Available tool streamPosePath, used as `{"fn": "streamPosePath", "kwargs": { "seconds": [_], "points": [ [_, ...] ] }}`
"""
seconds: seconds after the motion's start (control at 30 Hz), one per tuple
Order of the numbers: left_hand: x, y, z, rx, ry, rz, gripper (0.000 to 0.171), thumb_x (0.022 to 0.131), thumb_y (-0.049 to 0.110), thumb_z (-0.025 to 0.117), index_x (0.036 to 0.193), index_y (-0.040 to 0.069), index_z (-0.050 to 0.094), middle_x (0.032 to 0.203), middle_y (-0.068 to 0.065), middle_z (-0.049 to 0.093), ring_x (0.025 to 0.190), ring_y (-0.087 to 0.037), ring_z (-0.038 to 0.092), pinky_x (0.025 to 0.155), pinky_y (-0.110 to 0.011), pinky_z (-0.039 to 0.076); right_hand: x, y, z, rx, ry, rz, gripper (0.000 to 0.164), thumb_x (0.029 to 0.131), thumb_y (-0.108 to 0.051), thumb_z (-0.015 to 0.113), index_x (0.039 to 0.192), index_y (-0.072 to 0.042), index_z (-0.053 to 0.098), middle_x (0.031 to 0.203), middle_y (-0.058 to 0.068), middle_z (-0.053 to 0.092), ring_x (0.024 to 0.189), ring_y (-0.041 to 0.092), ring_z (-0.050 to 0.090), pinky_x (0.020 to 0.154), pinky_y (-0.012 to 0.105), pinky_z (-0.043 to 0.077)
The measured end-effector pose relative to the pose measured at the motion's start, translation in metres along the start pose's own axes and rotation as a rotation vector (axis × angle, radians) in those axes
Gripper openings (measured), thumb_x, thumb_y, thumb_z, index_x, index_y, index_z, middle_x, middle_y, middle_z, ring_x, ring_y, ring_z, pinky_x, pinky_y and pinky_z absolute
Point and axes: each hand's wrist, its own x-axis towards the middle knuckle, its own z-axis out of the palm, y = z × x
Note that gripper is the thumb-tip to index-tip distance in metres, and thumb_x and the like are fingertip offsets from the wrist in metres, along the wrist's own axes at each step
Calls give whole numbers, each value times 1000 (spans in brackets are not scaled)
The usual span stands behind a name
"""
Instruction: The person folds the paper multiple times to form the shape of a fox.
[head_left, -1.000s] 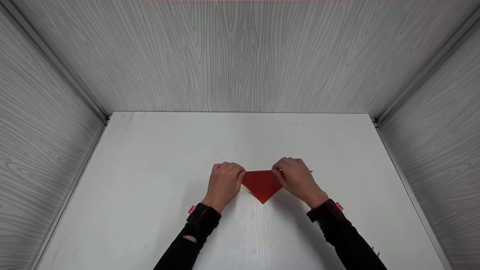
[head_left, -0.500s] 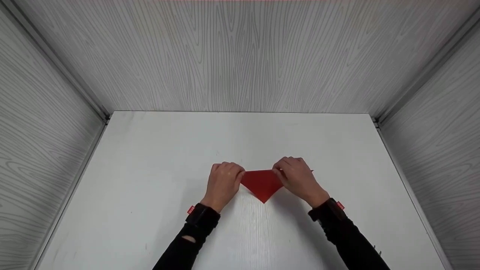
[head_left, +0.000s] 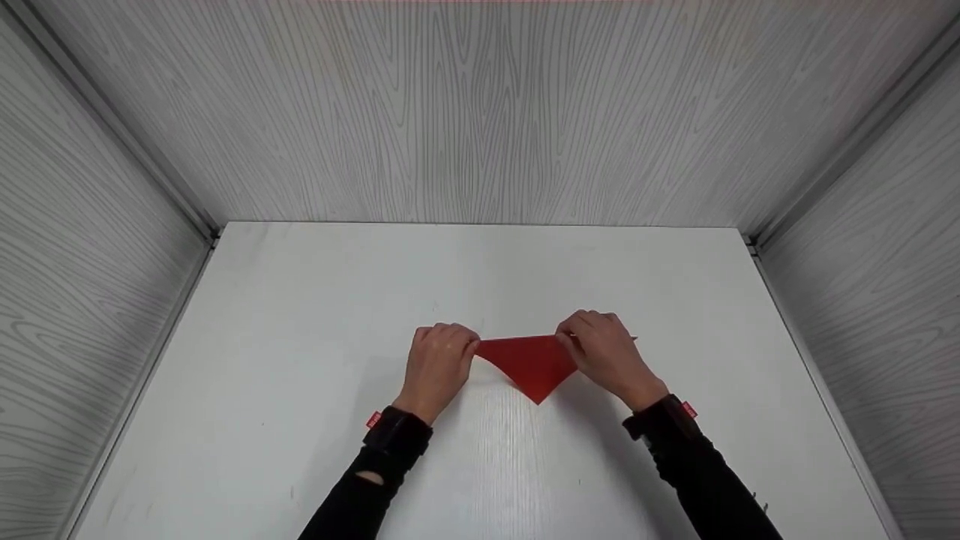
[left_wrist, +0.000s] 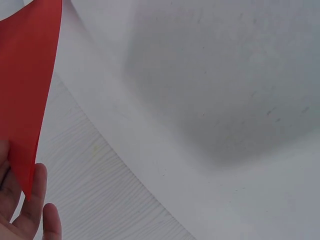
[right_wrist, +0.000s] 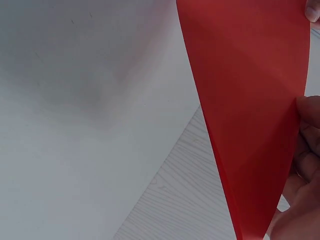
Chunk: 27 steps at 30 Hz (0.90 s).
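Note:
A folded red sheet of paper (head_left: 529,364) hangs point-down between my two hands, its straight fold along the top. My left hand (head_left: 438,369) pinches the left end of that fold. My right hand (head_left: 607,357) pinches the top edge farther right, and a small tip of paper pokes out beyond it. Up close in the left wrist view, the paper (left_wrist: 25,85) narrows to a corner beside the fingers of the left hand (left_wrist: 25,210). In the right wrist view, layered edges show on the paper (right_wrist: 245,100), with the right hand (right_wrist: 305,165) gripping its side.
Beneath the hands lies a white tabletop (head_left: 300,300), with the hands' shadows on it. Grey wood-grain panels enclose it: a back wall (head_left: 480,112), a left wall (head_left: 82,285) and a right wall (head_left: 877,262).
My hands have drawn slightly apart, the left one leftward and the right one rightward and up. More of the red paper shows between them, and its lower point has shifted right.

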Motion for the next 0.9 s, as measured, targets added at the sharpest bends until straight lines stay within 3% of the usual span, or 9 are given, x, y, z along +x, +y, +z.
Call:
{"fn": "streamPosePath", "kwargs": {
  "seconds": [0.2,0.37,0.9],
  "points": [
    [-2,-5,-2,12,9,-17,4,96,16,76,98,13,78,94,-1,77,94,-21,71,86,-42,51,-3,5,-1,-18,45,-31,15,91,-4,78,101,-9,69,92,3,71,85,23,68,79,48,56],
    [-4,-10,-4,-5,-9,-44,6,96,18,76,100,13,78,96,-2,77,96,-22,70,88,-43,51,-2,7,-2,-10,19,-9,14,92,-5,77,102,-10,70,93,3,71,86,23,68,80,48,56],
    [-8,-21,-7,-16,21,-81,6,96,18,76,96,13,77,93,-2,77,94,-23,71,88,-45,51,-3,8,-2,6,-30,75,9,95,-9,76,103,-10,72,93,4,72,86,23,67,81,45,55]
  ]
}}
